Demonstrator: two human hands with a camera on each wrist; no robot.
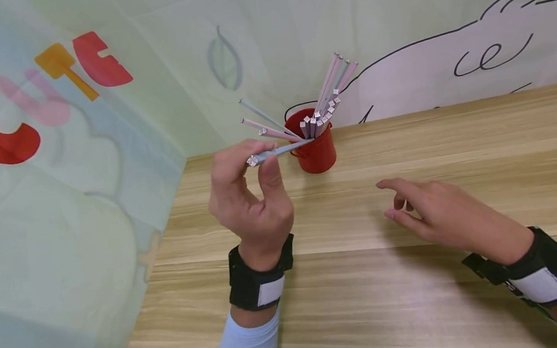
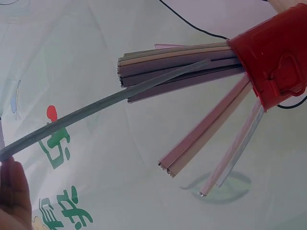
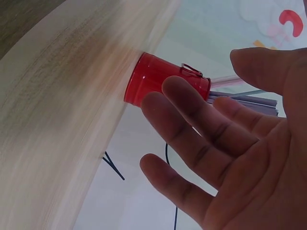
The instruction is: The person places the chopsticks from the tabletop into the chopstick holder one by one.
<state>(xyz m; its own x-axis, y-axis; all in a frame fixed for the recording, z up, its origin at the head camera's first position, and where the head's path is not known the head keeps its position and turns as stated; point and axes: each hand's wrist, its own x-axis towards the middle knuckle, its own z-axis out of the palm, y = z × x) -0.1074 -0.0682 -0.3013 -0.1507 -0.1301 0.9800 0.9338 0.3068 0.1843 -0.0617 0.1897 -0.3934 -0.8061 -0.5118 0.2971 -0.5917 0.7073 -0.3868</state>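
In the head view my left hand (image 1: 250,192) pinches a slim pale blue stick (image 1: 284,149) between thumb and fingers, near its sparkly gem-like end. The stick's far end overlaps the rim of a small red bucket (image 1: 317,158). In the left wrist view this stick (image 2: 91,108) looks grey and crosses in front of purple sticks (image 2: 168,67) that stand in the bucket. Several pink, purple and blue sticks with gem-like ends lean out of the bucket. My right hand (image 1: 436,206) hovers to the right of the bucket, fingers relaxed and holding nothing; its palm (image 3: 259,177) shows in the right wrist view.
The bucket stands on a wood-grain table (image 1: 364,286), close to its back edge. Behind the table hangs a pale printed backdrop (image 1: 269,45) with drawn lines and a leaf. Another printed sheet (image 1: 67,210) with coloured letters runs along the left side.
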